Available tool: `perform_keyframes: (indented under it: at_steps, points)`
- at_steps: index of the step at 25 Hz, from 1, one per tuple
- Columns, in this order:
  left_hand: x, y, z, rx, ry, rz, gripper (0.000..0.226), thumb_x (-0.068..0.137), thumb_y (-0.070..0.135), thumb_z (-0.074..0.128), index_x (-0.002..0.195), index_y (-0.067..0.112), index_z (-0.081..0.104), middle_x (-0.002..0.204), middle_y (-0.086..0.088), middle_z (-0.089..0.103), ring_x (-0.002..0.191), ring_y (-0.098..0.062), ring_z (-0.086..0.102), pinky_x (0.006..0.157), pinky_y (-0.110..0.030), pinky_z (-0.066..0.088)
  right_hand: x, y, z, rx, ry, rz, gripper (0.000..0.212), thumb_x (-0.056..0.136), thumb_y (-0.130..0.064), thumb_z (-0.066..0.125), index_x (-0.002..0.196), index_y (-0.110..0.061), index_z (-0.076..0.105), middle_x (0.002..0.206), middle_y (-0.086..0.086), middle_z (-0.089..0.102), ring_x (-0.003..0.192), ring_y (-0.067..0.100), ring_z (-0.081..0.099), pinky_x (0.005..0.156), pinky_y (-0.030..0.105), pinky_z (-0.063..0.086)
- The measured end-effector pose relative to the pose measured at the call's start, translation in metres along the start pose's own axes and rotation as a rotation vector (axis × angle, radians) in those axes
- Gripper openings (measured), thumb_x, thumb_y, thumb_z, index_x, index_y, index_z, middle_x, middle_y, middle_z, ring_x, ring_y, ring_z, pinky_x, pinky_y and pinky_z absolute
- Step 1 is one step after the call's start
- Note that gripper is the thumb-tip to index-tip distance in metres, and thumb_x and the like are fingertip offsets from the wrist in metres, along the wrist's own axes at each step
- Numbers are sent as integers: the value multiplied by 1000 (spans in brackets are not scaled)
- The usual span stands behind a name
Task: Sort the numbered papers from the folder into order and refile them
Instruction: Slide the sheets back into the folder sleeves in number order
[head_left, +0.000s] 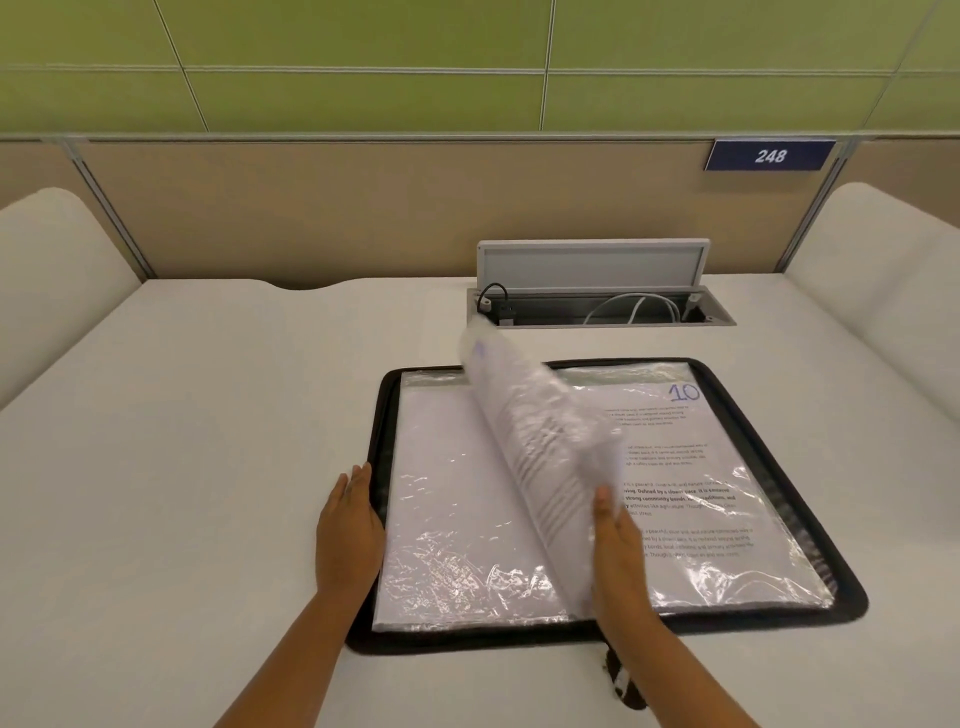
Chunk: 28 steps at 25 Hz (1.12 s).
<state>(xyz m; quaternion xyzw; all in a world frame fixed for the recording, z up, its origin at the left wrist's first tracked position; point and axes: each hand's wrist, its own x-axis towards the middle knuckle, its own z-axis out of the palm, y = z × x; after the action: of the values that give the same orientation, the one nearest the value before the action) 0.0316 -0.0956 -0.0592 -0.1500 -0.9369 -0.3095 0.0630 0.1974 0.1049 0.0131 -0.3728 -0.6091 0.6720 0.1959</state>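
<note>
A black display folder (810, 499) lies open on the white table, its clear plastic sleeves holding printed papers. The right page (691, 467) shows a handwritten "10" at its top right corner. A sleeve with a paper (540, 436) stands curved and blurred above the spine, mid-turn. My right hand (618, 561) touches that sleeve's lower edge with straight fingers. My left hand (348, 530) rests flat on the folder's left edge, fingers straight. The left page (452, 499) shows a blank white back under crinkled plastic.
An open cable hatch (597, 306) with cords sits in the table behind the folder. A beige partition carries a blue sign reading 248 (770, 155). White side panels (57, 270) flank the desk. A small dark object (623, 680) lies under my right forearm.
</note>
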Motion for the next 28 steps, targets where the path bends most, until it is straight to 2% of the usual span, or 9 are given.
perform_keyframes:
  at_steps: [2, 4, 8, 11, 14, 17, 21, 24, 28]
  points:
    - [0, 1, 0, -2, 11, 9, 47, 91, -5, 43, 138, 2, 42, 137, -17, 47, 133, -36, 36, 107, -47, 33, 5, -5, -26, 54, 147, 29, 40, 96, -48, 31, 101, -16, 55, 99, 15, 62, 92, 34, 63, 79, 52, 55]
    - [0, 1, 0, -5, 20, 20, 47, 90, -7, 45, 136, 0, 44, 136, -18, 49, 132, -37, 37, 106, -48, 34, 13, -6, -57, 125, 274, 32, 44, 97, -48, 33, 115, -14, 54, 107, 16, 61, 98, 35, 61, 85, 55, 52]
    - [1, -4, 4, 9, 9, 29, 48, 90, -7, 44, 137, 2, 43, 137, -17, 48, 133, -36, 36, 106, -49, 35, 28, 6, -113, 117, 422, 3, 38, 101, -33, 39, 125, -6, 51, 105, 11, 61, 90, 28, 60, 67, 38, 52]
    - [2, -5, 4, 16, 6, 29, 48, 91, -6, 42, 138, 4, 42, 139, -16, 46, 134, -35, 34, 107, -48, 34, 29, 11, -141, 100, 473, -40, 24, 98, -14, 43, 115, -6, 59, 103, 10, 62, 96, 28, 59, 70, 28, 48]
    - [2, -4, 4, 22, 5, 35, 49, 90, -7, 42, 138, 3, 42, 139, -16, 46, 134, -35, 34, 108, -47, 33, 30, 9, -154, -59, 656, -152, 30, 91, -6, 39, 94, -28, 59, 92, -5, 55, 98, 21, 47, 76, 28, 39]
    - [2, -5, 5, 16, 10, 45, 47, 90, -6, 44, 137, 4, 45, 138, -17, 47, 133, -36, 36, 106, -48, 35, 32, -2, -141, -402, 723, -229, 51, 91, -22, 37, 141, -20, 40, 147, 12, 37, 137, 36, 27, 108, 46, 25]
    - [3, -6, 6, 0, 10, 35, 45, 92, -3, 44, 136, 5, 46, 138, -16, 47, 133, -34, 36, 107, -47, 34, 22, -2, -74, -737, 306, -471, 61, 99, -17, 41, 149, -21, 8, 157, 0, 4, 145, 19, -5, 119, 44, 6]
    - [2, -5, 6, -1, 20, 44, 44, 92, -3, 45, 135, 4, 47, 137, -16, 48, 132, -35, 37, 106, -48, 36, -1, 11, -16, -937, -226, -473, 68, 96, -43, 36, 140, -31, -14, 149, -15, -19, 138, 9, -20, 118, 32, -5]
    - [2, -4, 4, 2, 16, 38, 44, 92, -2, 45, 136, 4, 46, 137, -16, 48, 133, -35, 37, 106, -47, 36, -23, 29, 44, -1197, -596, -572, 87, 89, -58, 45, 148, -25, -11, 154, -10, -17, 141, 12, -21, 118, 34, -10]
